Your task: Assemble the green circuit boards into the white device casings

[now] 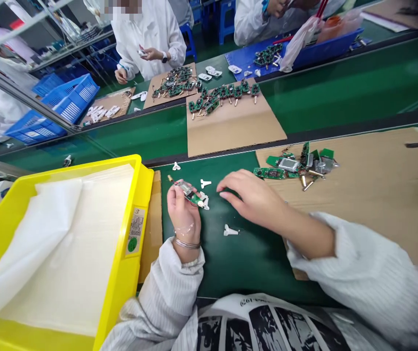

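My left hand (184,210) is closed around a small green circuit board assembly (188,189) with a metal pin at its far end and a white plastic piece at its near end. My right hand (254,197) hovers palm down over the green mat (252,253), fingers stretched toward a small white plastic part (205,184); it holds nothing. Two more white parts lie on the mat, one (230,230) near my wrists and one (175,166) farther back. A pile of green circuit boards (296,164) rests on brown cardboard (377,195) to the right.
A yellow tray (135,234) lined with white foam sheets sits at left. Beyond, a green conveyor belt (340,92) carries a cardboard sheet (230,126) with several circuit boards. Across it, people in white coats work beside blue crates (57,107). A printed bag (267,321) lies near me.
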{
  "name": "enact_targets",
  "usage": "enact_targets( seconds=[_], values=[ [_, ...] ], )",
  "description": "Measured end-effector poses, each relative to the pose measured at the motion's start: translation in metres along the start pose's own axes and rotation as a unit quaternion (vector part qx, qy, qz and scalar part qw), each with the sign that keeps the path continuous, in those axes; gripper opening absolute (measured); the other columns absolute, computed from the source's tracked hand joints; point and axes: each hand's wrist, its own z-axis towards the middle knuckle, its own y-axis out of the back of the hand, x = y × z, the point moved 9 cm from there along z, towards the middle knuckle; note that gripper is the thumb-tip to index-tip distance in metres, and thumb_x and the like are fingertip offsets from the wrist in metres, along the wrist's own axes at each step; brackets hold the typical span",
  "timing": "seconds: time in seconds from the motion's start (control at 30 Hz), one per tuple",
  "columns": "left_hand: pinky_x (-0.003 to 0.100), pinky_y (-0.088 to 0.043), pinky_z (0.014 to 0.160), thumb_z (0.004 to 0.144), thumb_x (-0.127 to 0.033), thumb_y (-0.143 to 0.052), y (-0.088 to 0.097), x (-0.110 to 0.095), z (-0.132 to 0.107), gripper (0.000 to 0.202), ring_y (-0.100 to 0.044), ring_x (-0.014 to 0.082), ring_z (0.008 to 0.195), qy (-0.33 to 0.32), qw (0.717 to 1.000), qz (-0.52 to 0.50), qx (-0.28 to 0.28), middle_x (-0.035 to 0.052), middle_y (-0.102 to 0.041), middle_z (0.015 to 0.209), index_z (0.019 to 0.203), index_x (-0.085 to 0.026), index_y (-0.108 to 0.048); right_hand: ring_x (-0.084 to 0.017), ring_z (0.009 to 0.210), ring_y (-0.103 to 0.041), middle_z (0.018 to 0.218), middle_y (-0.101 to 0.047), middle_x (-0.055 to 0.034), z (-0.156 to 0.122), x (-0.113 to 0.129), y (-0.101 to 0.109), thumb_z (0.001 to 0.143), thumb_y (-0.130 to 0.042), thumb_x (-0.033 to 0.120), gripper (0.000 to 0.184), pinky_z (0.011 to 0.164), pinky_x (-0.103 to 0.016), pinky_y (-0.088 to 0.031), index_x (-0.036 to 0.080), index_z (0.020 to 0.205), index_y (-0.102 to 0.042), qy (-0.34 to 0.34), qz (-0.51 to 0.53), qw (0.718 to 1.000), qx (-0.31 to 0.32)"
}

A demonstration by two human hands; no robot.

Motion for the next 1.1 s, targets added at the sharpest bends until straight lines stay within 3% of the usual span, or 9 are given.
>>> enact_targets(
  seconds=[0.13,0.23,0.4,0.53,0.63,0.7,0.8,0.97,1.1],
  values=[
    [0.019,-0.044,0.057,0.077,-0.049,-0.071,-0.018,0.025,-0.007,0.039,-0.056,0.0092,0.069,0.168,0.981,-0.053,0.087,0.0009,-0.058,0.083,0.097,-0.017,-0.058,-0.027,0.107,-0.052,0.115,-0.062,-0.0117,0.037,-0.015,-0.034,0.092,-0.053,0.012,0.027,0.090,-0.038,-0.044,0.014,0.118,-0.060,-0.007,-0.077,0.995,0.063],
    [0.019,-0.042,0.054,0.078,-0.047,-0.070,-0.028,0.026,-0.016,0.037,-0.056,0.0095,0.067,0.173,0.973,-0.050,0.145,0.0017,-0.059,0.083,0.096,-0.017,-0.059,-0.028,0.105,-0.054,0.111,-0.062,-0.0163,0.049,-0.019,-0.052,0.089,-0.055,0.009,0.017,0.085,-0.037,-0.046,0.011,0.103,-0.064,-0.021,-0.078,0.995,0.060],
    [0.021,-0.045,0.058,0.081,-0.040,-0.069,-0.025,0.013,-0.016,0.028,-0.056,0.0093,0.065,0.066,0.980,0.056,0.177,0.0025,-0.061,0.082,0.097,-0.017,-0.064,-0.024,0.085,-0.064,0.089,-0.069,-0.0102,0.035,-0.033,-0.029,0.087,-0.063,0.016,0.004,0.076,-0.034,-0.051,0.014,0.091,-0.065,-0.076,-0.030,0.996,0.022],
    [0.022,-0.048,0.071,0.080,-0.032,-0.073,-0.028,0.004,-0.019,0.025,-0.059,0.0108,0.079,-0.009,0.954,0.197,0.225,0.0044,-0.062,0.095,0.102,-0.019,-0.070,-0.019,0.077,-0.069,0.091,-0.072,-0.0077,0.003,-0.052,0.011,0.088,-0.064,0.031,0.020,0.070,-0.031,-0.057,0.015,0.101,-0.065,-0.136,0.084,0.986,-0.055],
    [0.025,-0.048,0.081,0.082,-0.028,-0.071,-0.040,-0.005,-0.028,0.023,-0.059,0.0139,0.090,-0.070,0.912,0.294,0.279,0.0060,-0.061,0.099,0.103,-0.019,-0.071,-0.017,0.067,-0.068,0.089,-0.073,-0.0077,-0.020,-0.066,0.024,0.078,-0.073,0.042,0.033,0.064,-0.031,-0.059,0.015,0.097,-0.070,-0.167,0.314,0.928,-0.110],
    [0.027,-0.048,0.082,0.081,-0.027,-0.072,-0.049,-0.011,-0.034,0.023,-0.059,0.0147,0.090,-0.112,0.883,0.341,0.304,0.0059,-0.061,0.097,0.103,-0.019,-0.071,-0.016,0.065,-0.068,0.087,-0.074,-0.0068,-0.031,-0.070,0.023,0.073,-0.077,0.042,0.031,0.066,-0.031,-0.059,0.017,0.092,-0.073,-0.178,0.376,0.904,-0.100],
    [0.027,-0.049,0.080,0.080,-0.026,-0.073,-0.059,-0.016,-0.043,0.025,-0.059,0.0147,0.087,-0.174,0.841,0.391,0.329,0.0056,-0.062,0.094,0.104,-0.020,-0.071,-0.016,0.069,-0.068,0.090,-0.074,-0.0069,-0.039,-0.073,0.021,0.072,-0.078,0.039,0.028,0.069,-0.030,-0.059,0.019,0.091,-0.076,-0.193,0.379,0.902,-0.072],
    [0.027,-0.050,0.076,0.080,-0.025,-0.072,-0.068,-0.019,-0.056,0.029,-0.059,0.0137,0.083,-0.274,0.774,0.455,0.344,0.0047,-0.060,0.094,0.109,-0.021,-0.068,-0.014,0.061,-0.063,0.073,-0.070,-0.0056,-0.042,-0.065,0.015,0.081,-0.069,0.044,0.027,0.049,-0.023,-0.051,0.018,0.083,-0.076,-0.163,0.355,0.920,-0.016],
    [0.029,-0.051,0.077,0.081,-0.025,-0.071,-0.067,-0.017,-0.059,0.031,-0.059,0.0147,0.085,-0.311,0.744,0.484,0.340,0.0053,-0.060,0.095,0.111,-0.021,-0.066,-0.014,0.064,-0.062,0.084,-0.071,-0.0071,-0.042,-0.059,0.013,0.082,-0.068,0.044,0.028,0.050,-0.023,-0.048,0.019,0.090,-0.077,-0.139,0.322,0.936,-0.026]
  ],
)
